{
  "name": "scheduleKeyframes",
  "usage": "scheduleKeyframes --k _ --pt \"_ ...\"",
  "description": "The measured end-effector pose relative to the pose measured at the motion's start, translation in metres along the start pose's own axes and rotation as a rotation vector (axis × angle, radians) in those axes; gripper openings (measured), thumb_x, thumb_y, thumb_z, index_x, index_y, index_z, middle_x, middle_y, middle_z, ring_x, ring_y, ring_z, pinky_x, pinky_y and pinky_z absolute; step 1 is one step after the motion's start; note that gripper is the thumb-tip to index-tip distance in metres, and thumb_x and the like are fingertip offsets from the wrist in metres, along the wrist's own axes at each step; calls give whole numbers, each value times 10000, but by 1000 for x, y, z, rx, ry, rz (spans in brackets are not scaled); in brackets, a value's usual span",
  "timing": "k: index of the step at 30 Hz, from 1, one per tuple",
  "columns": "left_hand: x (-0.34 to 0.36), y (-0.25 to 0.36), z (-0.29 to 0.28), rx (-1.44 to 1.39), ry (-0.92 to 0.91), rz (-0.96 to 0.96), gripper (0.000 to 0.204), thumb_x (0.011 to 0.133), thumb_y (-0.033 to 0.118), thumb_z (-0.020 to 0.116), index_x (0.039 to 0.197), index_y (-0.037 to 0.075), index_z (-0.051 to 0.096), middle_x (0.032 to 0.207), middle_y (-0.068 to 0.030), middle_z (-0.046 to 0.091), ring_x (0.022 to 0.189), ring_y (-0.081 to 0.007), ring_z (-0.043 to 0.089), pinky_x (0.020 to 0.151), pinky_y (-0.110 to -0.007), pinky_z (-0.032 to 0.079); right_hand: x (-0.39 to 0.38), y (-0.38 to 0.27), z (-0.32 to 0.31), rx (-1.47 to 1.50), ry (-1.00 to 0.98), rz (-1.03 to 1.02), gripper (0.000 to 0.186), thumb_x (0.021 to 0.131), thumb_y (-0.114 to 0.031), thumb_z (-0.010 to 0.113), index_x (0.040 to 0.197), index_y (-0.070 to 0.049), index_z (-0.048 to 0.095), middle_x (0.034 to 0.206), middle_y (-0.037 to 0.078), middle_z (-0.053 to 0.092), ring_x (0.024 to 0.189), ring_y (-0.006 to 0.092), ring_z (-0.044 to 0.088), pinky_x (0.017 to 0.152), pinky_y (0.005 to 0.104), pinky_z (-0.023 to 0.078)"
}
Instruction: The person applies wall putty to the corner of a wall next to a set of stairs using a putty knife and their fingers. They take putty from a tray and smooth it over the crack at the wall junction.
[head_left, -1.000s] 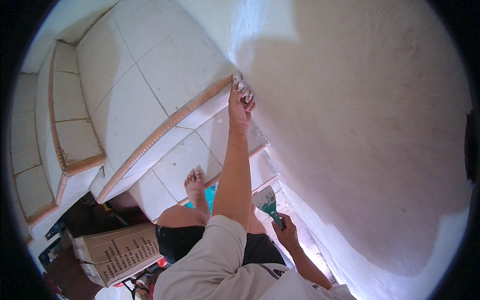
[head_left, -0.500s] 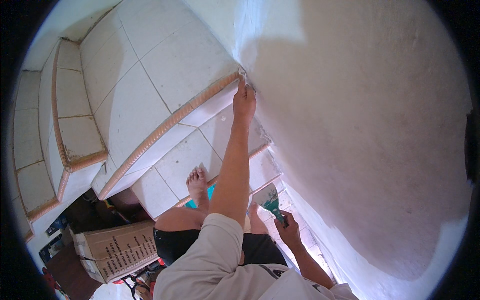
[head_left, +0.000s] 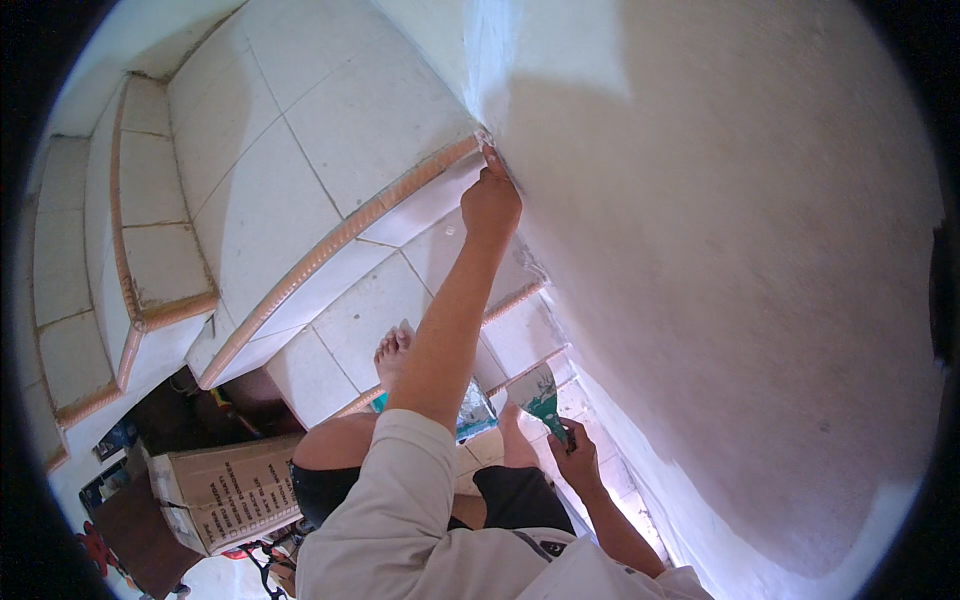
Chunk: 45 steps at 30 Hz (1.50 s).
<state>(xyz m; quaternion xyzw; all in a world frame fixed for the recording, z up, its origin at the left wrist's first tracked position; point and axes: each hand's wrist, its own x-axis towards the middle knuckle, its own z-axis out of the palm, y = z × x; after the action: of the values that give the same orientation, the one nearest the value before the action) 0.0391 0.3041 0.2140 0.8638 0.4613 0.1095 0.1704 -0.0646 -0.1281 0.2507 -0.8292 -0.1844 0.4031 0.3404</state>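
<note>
One putty knife (head_left: 545,407) | gripped by right fingers (head_left: 580,438) | projecting beyond them

The person wears a pale grey-beige shirt (head_left: 390,530) of plain, softly creased cloth. Its left sleeve (head_left: 415,450) is short and loose, ending above the elbow in a straight hem. Low on the front sits a dark, narrow marking (head_left: 545,545), too small to make out. Black shorts (head_left: 515,500) with wide legs stop above the knees. The left hand (head_left: 491,205), right hand (head_left: 576,460), forearms and visible foot (head_left: 391,352) are bare.
</note>
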Motion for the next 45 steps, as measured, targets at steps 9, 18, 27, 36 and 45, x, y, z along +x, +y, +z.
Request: scheduleKeyframes --k 9,18,27,36,45 --pt "-14 8 10 208 0 60 662 873 161 502 1372 -179 232 869 -158 657 672 -261 683 529 -372 554 0 6 -1 31 6 -4 352 868 -157 691 1164 -20 557 719 22 581 643 91 504 595 257 441" --pt "-46 -1 -3 -3 64 -19 669 862 171 525 1402 -118 255 968 -175 646 742 -290 682 603 -387 560 -3 10 -9 -16 25 -5 353 866 -157 692 1169 -32 561 705 24 570 632 102 503 590 268 442" --pt "-33 -4 -15 -97 229 106 557 844 180 557 1354 -9 439 911 -161 627 678 -282 652 577 -402 547 -3 3 -9 -4 9 11 341 876 -174 686 1160 -32 560 700 25 558 623 107 491 582 273 436" --pt "-19 -2 -24 12 141 78 551 846 200 565 1369 68 453 845 -114 639 643 -272 652 559 -394 538 -3 5 -10 -1 4 -8 360 877 -184 690 1170 -28 554 693 25 544 624 106 484 581 274 431" --pt "-20 8 -28 194 -51 17 618 869 257 572 1415 38 382 881 -89 660 696 -231 679 584 -373 552 -1 7 -12 -17 11 -19 360 873 -182 692 1172 -33 560 709 35 575 633 117 507 595 280 445"
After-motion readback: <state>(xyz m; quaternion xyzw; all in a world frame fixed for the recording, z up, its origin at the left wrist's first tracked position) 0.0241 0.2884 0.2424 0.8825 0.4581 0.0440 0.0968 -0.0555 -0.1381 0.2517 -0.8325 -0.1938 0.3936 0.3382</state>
